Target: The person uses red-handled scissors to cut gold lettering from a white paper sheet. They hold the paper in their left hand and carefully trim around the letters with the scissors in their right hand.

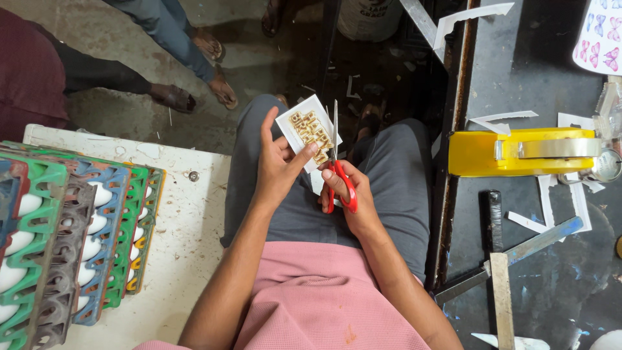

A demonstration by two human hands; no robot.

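My left hand [275, 162] pinches a small white card with golden cut-out lettering [308, 129] above my lap, thumb on its lower right edge. Beside it, my right hand [346, 194] grips red-handled scissors [337, 175] with its fingers through the loops. The blades point up along the card's right edge, touching or almost touching the paper. I sit in grey trousers and a pink shirt, with both hands held over my knees.
Stacked coloured egg trays [71, 240] with white eggs rest on a white surface at left. On the dark worktable at right are a yellow tape dispenser [518, 152], metal rulers [505, 285] and white paper scraps [502, 120]. Other people's sandalled feet [214, 71] stand on the floor ahead.
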